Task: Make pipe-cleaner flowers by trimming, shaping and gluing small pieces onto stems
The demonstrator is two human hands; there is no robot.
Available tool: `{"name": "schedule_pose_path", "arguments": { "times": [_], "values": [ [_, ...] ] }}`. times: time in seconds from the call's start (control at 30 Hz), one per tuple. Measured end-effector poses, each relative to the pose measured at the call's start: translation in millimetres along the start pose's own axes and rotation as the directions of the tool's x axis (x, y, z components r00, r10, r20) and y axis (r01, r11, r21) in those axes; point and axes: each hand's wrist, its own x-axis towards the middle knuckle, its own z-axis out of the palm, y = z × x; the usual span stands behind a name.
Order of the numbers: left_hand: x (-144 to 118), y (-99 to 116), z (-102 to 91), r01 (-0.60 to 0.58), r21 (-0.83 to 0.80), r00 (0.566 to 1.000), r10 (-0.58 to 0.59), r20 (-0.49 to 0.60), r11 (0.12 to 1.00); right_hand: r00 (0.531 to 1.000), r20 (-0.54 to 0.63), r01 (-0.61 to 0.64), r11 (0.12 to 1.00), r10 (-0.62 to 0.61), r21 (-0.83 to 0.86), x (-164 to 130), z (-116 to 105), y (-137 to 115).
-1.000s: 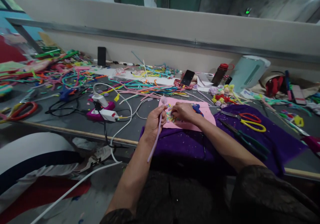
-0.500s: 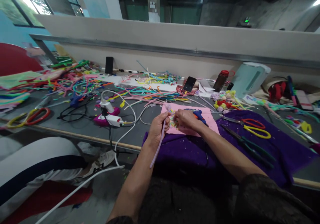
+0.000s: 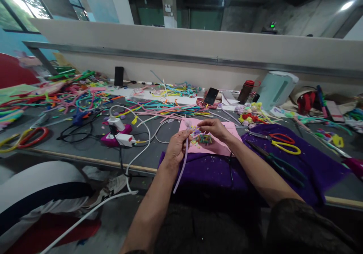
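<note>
In the head view my left hand (image 3: 177, 145) is closed on a lavender pipe cleaner (image 3: 183, 167), pinched near its upper end. Its long tail hangs down past the wrist. A pale fluffy tuft (image 3: 188, 123) shows just above the fingertips. My right hand (image 3: 213, 128) hovers to the right of the tuft, its fingers bent and apart, with nothing visible in them. Below both hands lies a pink sheet (image 3: 224, 148), scattered with small coloured pipe-cleaner pieces (image 3: 206, 139).
A purple cloth (image 3: 309, 163) on the right bears red-and-yellow scissors (image 3: 283, 143) and dark-handled pliers (image 3: 283, 167). White power strips (image 3: 124, 139) with loose cables lie left. Pipe cleaners (image 3: 167, 106), a phone (image 3: 211, 96) and a bottle (image 3: 245, 92) stand behind. Another person's leg (image 3: 51, 178) is at lower left.
My right hand has lifted off the pink sheet and its fingers have spread, uncovering the coloured pieces. My left hand keeps hold of the pipe cleaner. The view has shifted slightly.
</note>
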Motion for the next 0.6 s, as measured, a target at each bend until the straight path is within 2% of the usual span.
{"name": "schedule_pose_path", "arguments": {
  "times": [0.17, 0.3, 0.4, 0.5, 0.6],
  "values": [
    [1.4, -1.3, -2.0, -0.002, 0.017, 1.0, 0.002, -0.006, 1.0, 0.998, 0.028, -0.06, 0.981, 0.056, 0.184, -3.6, -0.8, -11.3],
    [0.0, -0.8, -0.7, -0.019, 0.05, 1.0, 0.019, -0.01, 0.999, 0.994, 0.08, -0.092, 0.964, 0.075, 0.25, -9.2, 0.1, -20.9],
    [-0.8, -1.3, 0.3, -0.031, 0.078, 0.999, 0.032, -0.012, 0.996, 0.992, 0.119, -0.077, 0.954, 0.044, 0.291, -14.8, 3.2, -28.3],
    [-1.1, -2.3, 0.5, -0.041, 0.137, 0.999, 0.042, -0.006, 0.99, 0.995, 0.098, 0.001, 0.971, -0.025, 0.241, -19.7, 8.8, -33.8],
    [-1.5, -2.8, 0.6, -0.049, 0.198, 0.999, 0.051, -0.009, 0.979, 0.994, 0.033, 0.106, 0.992, -0.108, 0.062, -22.8, 15.3, -35.8]
  ]
}}
